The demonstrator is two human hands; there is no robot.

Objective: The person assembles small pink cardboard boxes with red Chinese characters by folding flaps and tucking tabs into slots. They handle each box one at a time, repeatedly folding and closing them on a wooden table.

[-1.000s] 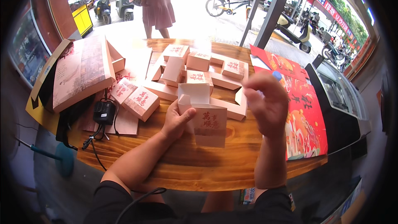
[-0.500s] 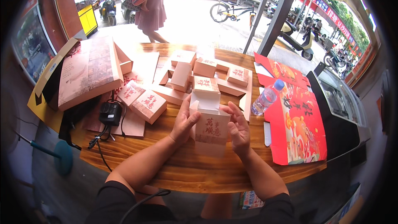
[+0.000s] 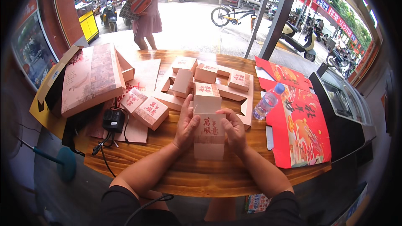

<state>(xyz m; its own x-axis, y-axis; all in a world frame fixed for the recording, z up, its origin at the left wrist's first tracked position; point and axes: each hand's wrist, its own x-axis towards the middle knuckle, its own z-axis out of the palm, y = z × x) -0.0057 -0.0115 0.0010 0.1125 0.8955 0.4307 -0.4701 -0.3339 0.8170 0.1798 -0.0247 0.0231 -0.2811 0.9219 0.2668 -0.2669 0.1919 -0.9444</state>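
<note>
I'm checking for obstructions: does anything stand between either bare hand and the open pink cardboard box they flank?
Nothing visible does: the left hand and right hand already touch the open pink cardboard box from opposite sides.

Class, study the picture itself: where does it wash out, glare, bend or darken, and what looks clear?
Head view: the pavement outside is nearly white, with pale glare at the far edge of the wooden table; head view: the table's near edge bows and the picture's corners go black; head view: red print on the pink box looks distinct.
</note>
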